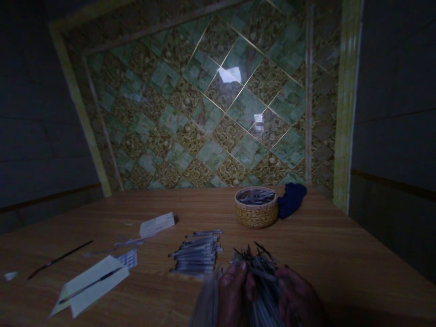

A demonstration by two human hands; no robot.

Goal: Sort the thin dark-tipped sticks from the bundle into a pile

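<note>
Near the table's front edge, my left hand (235, 286) and my right hand (296, 293) each pinch an end of a thin pale stick-like piece (261, 273), which spans the gap between them. Its exact kind is too dim to make out. Under and between both hands lies a loose pile of similar thin grey pieces (267, 302), with dark tips pointing away from me. More long pale strips (206, 302) lie left of my left hand. Beyond them, a stack of thin grey sticks (196, 254) lies roughly side by side across the table.
A round woven basket (257, 215) holding many thin pieces stands at the back right, beside a dark blue cloth (292, 199). On the left are a folded paper (93, 284), a white box-like piece (157, 224) and a dark thin rod (60, 259). A tiled wall (211, 122) rises behind the table.
</note>
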